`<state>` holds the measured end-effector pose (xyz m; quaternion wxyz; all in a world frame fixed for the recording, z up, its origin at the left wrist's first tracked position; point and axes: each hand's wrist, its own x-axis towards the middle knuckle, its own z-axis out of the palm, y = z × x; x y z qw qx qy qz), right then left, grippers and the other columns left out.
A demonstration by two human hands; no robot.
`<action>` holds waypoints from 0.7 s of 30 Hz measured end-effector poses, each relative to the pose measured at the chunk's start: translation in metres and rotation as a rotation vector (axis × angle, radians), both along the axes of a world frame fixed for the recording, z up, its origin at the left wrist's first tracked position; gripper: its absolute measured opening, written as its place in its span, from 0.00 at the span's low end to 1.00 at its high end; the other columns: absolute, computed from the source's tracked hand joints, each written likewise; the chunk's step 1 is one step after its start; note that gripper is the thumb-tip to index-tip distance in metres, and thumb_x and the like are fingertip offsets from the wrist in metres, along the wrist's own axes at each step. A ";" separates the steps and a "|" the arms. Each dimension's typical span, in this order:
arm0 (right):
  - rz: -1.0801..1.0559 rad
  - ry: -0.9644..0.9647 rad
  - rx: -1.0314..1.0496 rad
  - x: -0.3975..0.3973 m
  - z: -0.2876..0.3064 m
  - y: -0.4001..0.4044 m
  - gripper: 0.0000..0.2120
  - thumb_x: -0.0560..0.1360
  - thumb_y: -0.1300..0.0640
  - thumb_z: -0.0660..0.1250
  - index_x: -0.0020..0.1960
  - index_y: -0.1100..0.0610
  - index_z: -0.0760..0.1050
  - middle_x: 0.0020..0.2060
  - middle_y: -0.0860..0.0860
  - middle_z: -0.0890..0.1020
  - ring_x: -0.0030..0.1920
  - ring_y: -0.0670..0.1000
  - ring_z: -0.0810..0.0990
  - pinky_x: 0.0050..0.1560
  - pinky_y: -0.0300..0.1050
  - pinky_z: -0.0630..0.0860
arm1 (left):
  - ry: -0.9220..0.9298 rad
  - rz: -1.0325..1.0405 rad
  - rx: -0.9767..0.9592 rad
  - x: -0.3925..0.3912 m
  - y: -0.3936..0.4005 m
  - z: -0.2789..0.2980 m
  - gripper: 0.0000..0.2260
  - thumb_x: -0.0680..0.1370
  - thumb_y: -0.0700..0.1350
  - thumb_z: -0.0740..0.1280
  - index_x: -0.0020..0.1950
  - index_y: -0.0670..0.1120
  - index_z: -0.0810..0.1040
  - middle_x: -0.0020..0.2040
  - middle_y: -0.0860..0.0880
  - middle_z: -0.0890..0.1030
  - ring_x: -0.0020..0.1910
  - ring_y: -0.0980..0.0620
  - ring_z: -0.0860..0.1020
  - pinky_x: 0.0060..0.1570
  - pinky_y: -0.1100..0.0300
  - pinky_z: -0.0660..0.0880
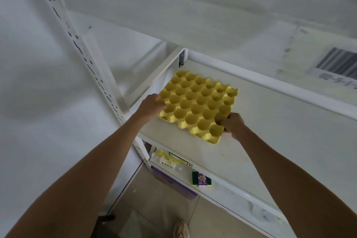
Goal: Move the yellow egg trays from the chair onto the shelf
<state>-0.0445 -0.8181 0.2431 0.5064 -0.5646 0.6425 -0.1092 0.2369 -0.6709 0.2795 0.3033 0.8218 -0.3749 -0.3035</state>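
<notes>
A yellow egg tray (197, 102) with several cups lies flat on the white shelf board (270, 131), near the shelf's left back corner. My left hand (151, 105) grips the tray's left edge, fingers curled over the rim. At the tray's near right corner, my right hand (232, 124) pinches the edge. Both arms reach forward from the bottom of the view. The chair is out of view.
A white slotted upright post (92, 67) stands left of the shelf against the white wall. A higher shelf beam (270, 83) overhangs at the right. On the lower shelf lie packets (168, 158) and a green-yellow sponge pack (201, 178). A purple box (173, 183) sits beneath.
</notes>
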 end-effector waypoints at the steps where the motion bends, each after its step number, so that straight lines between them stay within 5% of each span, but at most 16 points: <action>1: 0.005 0.012 -0.001 0.008 0.000 -0.006 0.19 0.71 0.63 0.76 0.61 0.61 0.79 0.52 0.60 0.85 0.48 0.60 0.86 0.50 0.57 0.85 | -0.003 -0.004 -0.002 0.005 -0.003 -0.007 0.25 0.74 0.49 0.70 0.70 0.44 0.75 0.54 0.52 0.75 0.48 0.53 0.77 0.44 0.56 0.74; 3: 0.018 0.041 -0.014 0.022 0.001 -0.014 0.19 0.72 0.62 0.76 0.62 0.61 0.79 0.52 0.59 0.85 0.47 0.60 0.86 0.49 0.56 0.85 | 0.004 0.004 -0.013 0.017 -0.008 -0.019 0.28 0.75 0.48 0.72 0.74 0.44 0.72 0.60 0.50 0.75 0.53 0.53 0.76 0.47 0.57 0.72; 6: 0.034 0.125 -0.077 0.036 0.003 -0.020 0.18 0.71 0.58 0.76 0.59 0.60 0.79 0.48 0.58 0.84 0.45 0.59 0.86 0.46 0.53 0.85 | 0.060 0.031 -0.022 0.031 -0.011 -0.031 0.32 0.76 0.48 0.72 0.79 0.47 0.68 0.76 0.48 0.70 0.72 0.48 0.72 0.66 0.53 0.71; 10: 0.091 0.308 -0.179 0.046 0.014 -0.017 0.18 0.73 0.49 0.75 0.55 0.59 0.77 0.38 0.53 0.79 0.35 0.52 0.80 0.33 0.46 0.80 | -0.005 0.004 -0.027 0.034 -0.012 -0.040 0.33 0.77 0.49 0.71 0.81 0.47 0.65 0.82 0.50 0.63 0.80 0.49 0.63 0.76 0.52 0.64; 13: 0.113 0.398 -0.226 0.047 0.025 -0.003 0.26 0.74 0.44 0.70 0.63 0.60 0.72 0.53 0.57 0.80 0.50 0.59 0.83 0.51 0.54 0.82 | -0.215 -0.105 -0.002 0.026 0.001 -0.036 0.34 0.79 0.51 0.69 0.83 0.47 0.60 0.84 0.48 0.58 0.82 0.46 0.58 0.77 0.47 0.63; 16: 0.190 0.550 -0.775 0.044 0.037 0.040 0.26 0.73 0.51 0.68 0.66 0.62 0.68 0.59 0.60 0.73 0.59 0.62 0.74 0.53 0.56 0.76 | -0.376 -0.124 -0.077 0.006 0.043 -0.026 0.33 0.81 0.54 0.66 0.83 0.47 0.58 0.84 0.48 0.56 0.82 0.47 0.59 0.72 0.46 0.69; 18: 0.359 0.468 -1.109 0.047 0.042 0.090 0.27 0.71 0.53 0.67 0.67 0.61 0.69 0.59 0.59 0.73 0.57 0.61 0.72 0.54 0.55 0.73 | -0.444 -0.043 -0.191 -0.016 0.089 -0.024 0.31 0.81 0.55 0.63 0.82 0.49 0.60 0.83 0.49 0.60 0.81 0.48 0.61 0.70 0.50 0.70; 21: 0.706 0.202 -1.185 0.061 0.026 0.192 0.22 0.72 0.53 0.64 0.65 0.56 0.71 0.59 0.54 0.74 0.57 0.59 0.73 0.56 0.53 0.70 | -0.452 0.201 -0.379 -0.062 0.184 -0.037 0.23 0.81 0.54 0.63 0.75 0.49 0.70 0.75 0.51 0.72 0.74 0.50 0.71 0.69 0.57 0.71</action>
